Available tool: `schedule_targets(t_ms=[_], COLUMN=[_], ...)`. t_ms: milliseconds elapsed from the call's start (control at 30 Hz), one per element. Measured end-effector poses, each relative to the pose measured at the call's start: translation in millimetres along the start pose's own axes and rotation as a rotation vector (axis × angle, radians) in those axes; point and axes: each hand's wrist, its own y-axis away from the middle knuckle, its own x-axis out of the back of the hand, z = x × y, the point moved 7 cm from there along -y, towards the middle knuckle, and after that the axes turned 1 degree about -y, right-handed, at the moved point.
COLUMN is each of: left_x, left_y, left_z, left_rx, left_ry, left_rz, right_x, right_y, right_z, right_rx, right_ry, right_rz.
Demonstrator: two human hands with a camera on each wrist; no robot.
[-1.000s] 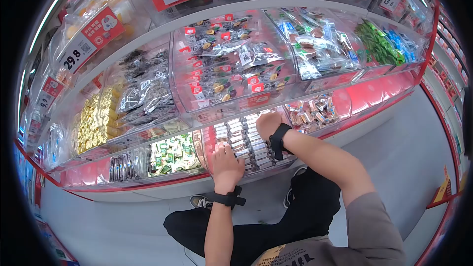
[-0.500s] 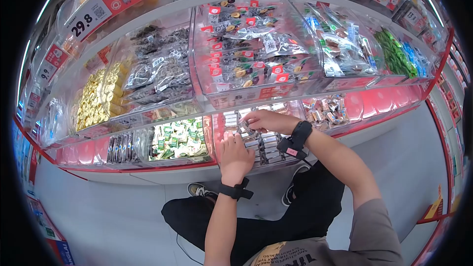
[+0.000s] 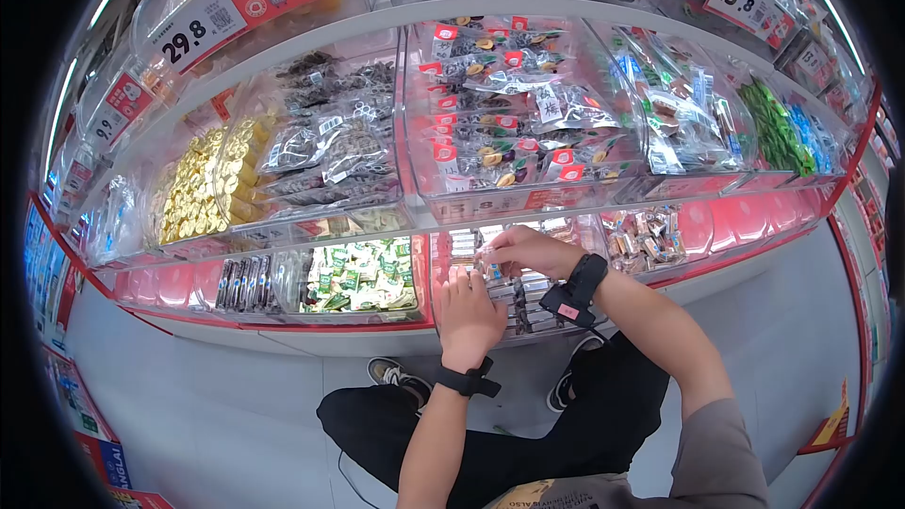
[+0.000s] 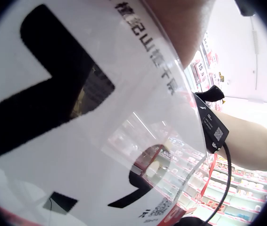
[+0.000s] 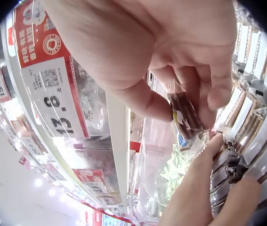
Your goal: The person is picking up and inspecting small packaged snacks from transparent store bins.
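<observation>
Two hands work at one clear bin on the lower shelf. The right hand (image 5: pixel 161 61) has its grip closed in a pinch: thumb and fingertips (image 5: pixel 218 96) hold a small wrapped snack bar (image 5: pixel 186 113), brown inside a clear wrapper, lifted just above the rows below. The left hand (image 3: pixel 468 309) lies with its fingers straight and spread on the packed bars, holding nothing; in the right wrist view its fingertips touch the tops of the wrappers right beneath the pinched bar. The left wrist view shows little but a price label close against the lens.

Around them, the bin (image 3: pixel 443 250) holds rows of silver-and-brown bars (image 3: pixel 528 306) standing on edge. Just beside it on the left sits a bin of green-and-white sweets (image 3: pixel 353 275), and on the right one of mixed wrapped candies (image 3: pixel 650 234).

By my reading, the step in hand is arranging single bars in the rows, one being placed or taken out. A next move would call for a gap held open by the flat left fingers, and for the bar turned edge-on to match its neighbours.
</observation>
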Motion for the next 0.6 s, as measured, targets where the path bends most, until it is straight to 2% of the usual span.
schedule_targets(t_ms=[33, 167, 300, 333, 467, 600], left_x=[-1, 1, 0, 1, 3, 4], left_y=[0, -1, 1, 1, 2, 1], left_z=[-1, 0, 1, 1, 2, 2], left_rx=[0.009, 0.002, -0.022, -0.03, -0.035, -0.022], left_ry=[-0.002, 0.013, -0.007, -0.011, 0.002, 0.018], left_rz=[-0.014, -0.006, 0.035, 0.045, 0.053, 0.041], right_x=[0, 11, 18, 14, -12, -15], right_y=[0, -13, -30, -27, -38, -40], right_z=[-4, 7, 12, 6, -5, -8], right_rx=[0.033, 0.119, 0.192, 0.175, 0.309, 0.164], right_ry=[0.03, -0.015, 0.158, 0.226, 0.374, 0.54], right_rz=[0.021, 0.291, 0.498, 0.517, 0.429, 0.351])
